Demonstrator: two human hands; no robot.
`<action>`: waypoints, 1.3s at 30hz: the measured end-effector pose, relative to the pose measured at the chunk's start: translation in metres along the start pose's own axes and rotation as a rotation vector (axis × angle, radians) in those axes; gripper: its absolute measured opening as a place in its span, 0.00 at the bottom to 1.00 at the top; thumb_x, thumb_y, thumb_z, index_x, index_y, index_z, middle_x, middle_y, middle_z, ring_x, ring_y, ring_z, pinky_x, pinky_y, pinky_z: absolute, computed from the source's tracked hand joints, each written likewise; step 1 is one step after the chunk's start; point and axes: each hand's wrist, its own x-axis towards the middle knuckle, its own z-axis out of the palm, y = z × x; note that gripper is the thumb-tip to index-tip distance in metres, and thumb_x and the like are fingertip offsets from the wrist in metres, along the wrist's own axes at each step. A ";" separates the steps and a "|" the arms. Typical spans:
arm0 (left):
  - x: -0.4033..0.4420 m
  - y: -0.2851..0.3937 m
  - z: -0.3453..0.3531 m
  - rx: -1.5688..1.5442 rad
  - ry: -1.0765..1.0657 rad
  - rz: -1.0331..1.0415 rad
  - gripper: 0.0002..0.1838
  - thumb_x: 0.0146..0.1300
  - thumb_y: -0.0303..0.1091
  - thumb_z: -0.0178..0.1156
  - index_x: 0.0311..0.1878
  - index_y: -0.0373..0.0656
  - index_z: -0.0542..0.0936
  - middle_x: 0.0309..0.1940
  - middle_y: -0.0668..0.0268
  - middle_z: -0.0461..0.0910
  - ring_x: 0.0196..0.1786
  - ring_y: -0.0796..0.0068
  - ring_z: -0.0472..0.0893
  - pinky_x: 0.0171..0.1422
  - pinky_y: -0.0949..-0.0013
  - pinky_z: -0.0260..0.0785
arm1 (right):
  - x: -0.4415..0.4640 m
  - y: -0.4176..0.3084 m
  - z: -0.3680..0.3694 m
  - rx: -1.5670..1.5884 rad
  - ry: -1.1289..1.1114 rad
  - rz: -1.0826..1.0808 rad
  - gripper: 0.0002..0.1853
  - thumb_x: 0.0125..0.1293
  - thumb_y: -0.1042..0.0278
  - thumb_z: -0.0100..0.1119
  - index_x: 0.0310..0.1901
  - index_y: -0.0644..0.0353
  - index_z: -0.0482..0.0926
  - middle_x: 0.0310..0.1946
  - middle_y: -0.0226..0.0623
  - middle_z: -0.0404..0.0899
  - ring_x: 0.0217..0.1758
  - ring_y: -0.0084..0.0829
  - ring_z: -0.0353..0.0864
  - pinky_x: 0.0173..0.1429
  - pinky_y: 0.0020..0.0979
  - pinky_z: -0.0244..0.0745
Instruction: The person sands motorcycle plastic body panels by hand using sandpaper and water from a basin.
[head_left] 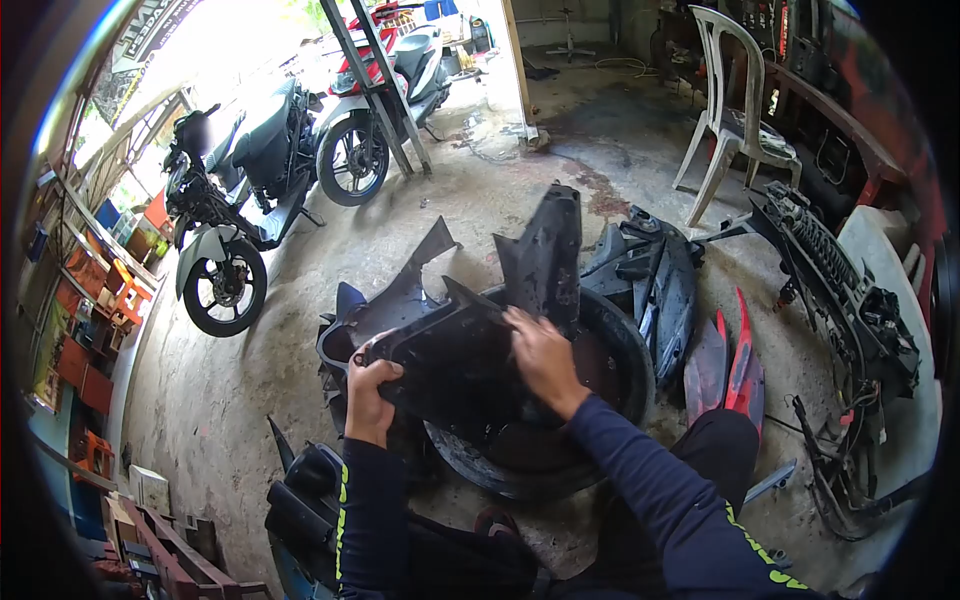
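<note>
A black plastic motorcycle body panel [450, 375] is held tilted over a round black tub [480, 480] with dark liquid in it. My left hand [370, 398] grips the panel's left edge, thumb on the near face. At the panel's right side, my right hand [543, 362] lies against the surface with its fingers stretched out; the palm side is hidden. Beyond the right hand, a tall black panel [545, 250] leans up from the tub. Another dark curved panel [395, 295] stands behind the held one.
Black fairing parts [665, 285] and red-edged panels [740, 360] lie right of the tub. A stripped motorcycle frame [840, 320] sits farther right, near a white plastic chair [735, 110]. Two motorbikes, one dark [255, 150] and one red-and-white [355, 150], stand at the back left. Black parts [310, 495] lie by my left arm.
</note>
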 end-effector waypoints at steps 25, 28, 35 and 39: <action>0.006 0.009 -0.002 -0.032 -0.066 -0.051 0.24 0.46 0.23 0.57 0.51 0.32 0.80 0.37 0.65 0.84 0.37 0.77 0.81 0.48 0.74 0.74 | -0.006 0.133 -0.010 0.662 -0.016 0.807 0.14 0.66 0.70 0.55 0.47 0.70 0.82 0.40 0.40 0.86 0.39 0.33 0.84 0.42 0.35 0.76; 0.006 0.008 -0.002 -0.036 -0.091 -0.066 0.23 0.46 0.23 0.57 0.50 0.33 0.80 0.36 0.66 0.83 0.37 0.77 0.81 0.48 0.74 0.74 | 0.048 0.039 -0.010 0.125 -0.013 0.324 0.15 0.64 0.67 0.57 0.49 0.64 0.84 0.40 0.52 0.85 0.43 0.46 0.86 0.49 0.41 0.77; 0.002 0.007 0.002 -0.046 -0.093 -0.071 0.22 0.46 0.22 0.56 0.49 0.33 0.81 0.35 0.65 0.83 0.36 0.76 0.81 0.46 0.73 0.74 | 0.058 -0.048 0.028 0.071 -0.118 0.170 0.20 0.68 0.71 0.46 0.57 0.68 0.78 0.52 0.55 0.81 0.56 0.52 0.80 0.64 0.42 0.73; 0.002 0.001 -0.003 -0.072 -0.098 -0.057 0.22 0.45 0.21 0.56 0.48 0.32 0.80 0.35 0.65 0.82 0.34 0.76 0.81 0.44 0.74 0.74 | 0.026 -0.024 0.028 -0.070 -0.015 0.007 0.21 0.66 0.73 0.45 0.58 0.72 0.76 0.53 0.56 0.80 0.56 0.53 0.80 0.65 0.42 0.72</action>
